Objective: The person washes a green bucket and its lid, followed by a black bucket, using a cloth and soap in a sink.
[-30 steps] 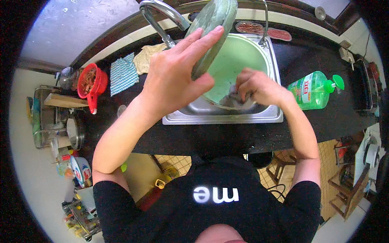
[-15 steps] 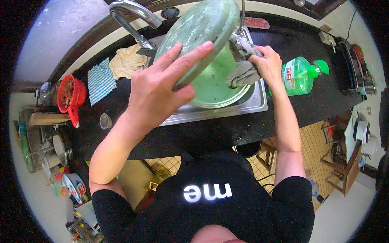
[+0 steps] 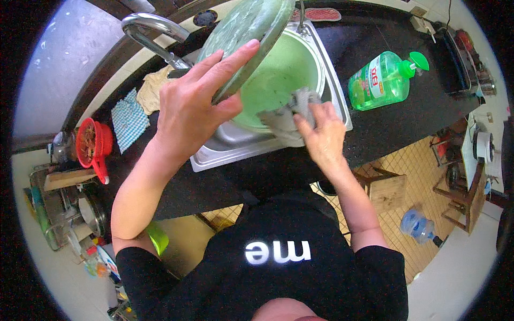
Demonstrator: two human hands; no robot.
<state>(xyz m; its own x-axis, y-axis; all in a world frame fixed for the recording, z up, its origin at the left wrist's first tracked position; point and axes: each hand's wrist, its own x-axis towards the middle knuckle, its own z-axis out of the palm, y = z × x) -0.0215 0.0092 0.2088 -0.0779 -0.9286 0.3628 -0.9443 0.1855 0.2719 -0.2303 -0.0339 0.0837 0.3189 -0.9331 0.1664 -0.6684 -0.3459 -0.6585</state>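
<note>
My left hand (image 3: pixel 190 104) grips the near edge of a round green board (image 3: pixel 241 40), thumb on one side and fingers over the other. The board is tilted up on edge over the left part of a pale green basin (image 3: pixel 319 64), hiding some of it. The basin sits in a steel sink (image 3: pixel 206 162) and has small dark specks inside. In my right hand (image 3: pixel 327 138) is a bunched grey cloth (image 3: pixel 286 120), at the basin's near rim. The cloth hides part of that rim.
A curved chrome faucet (image 3: pixel 155 24) stands left of the board. On the black counter (image 3: pixel 369 32) are a green pump bottle (image 3: pixel 380 80) to the right, and a striped cloth (image 3: pixel 130 120), beige cloth (image 3: pixel 152 92) and red strainer (image 3: pixel 109 143) to the left.
My right hand has drawn the grey cloth from the basin's right side to its near rim. The left hand still holds the board tilted. The whole view has shifted slightly.
</note>
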